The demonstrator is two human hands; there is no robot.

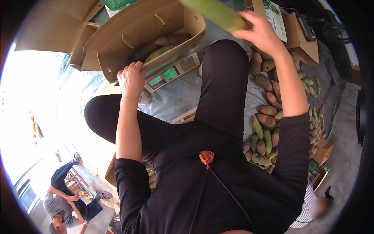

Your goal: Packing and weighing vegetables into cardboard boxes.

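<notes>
My left hand (131,77) grips the front edge of an open brown cardboard box (144,27) that sits on a digital scale (171,72) with green displays. Inside the box lie a few brown and green fruits (163,47). My right hand (260,33) is raised above my knee and holds a long green fruit (216,13) near the box's right side. I am seated in black clothes with my legs bent on a grey plastic sheet (175,97).
A pile of brown and green fruits (269,117) lies on the sheet at my right. More cardboard boxes (300,35) stand behind and at the far left. Another person (66,195) crouches at the lower left; a second person (311,206) is at the lower right.
</notes>
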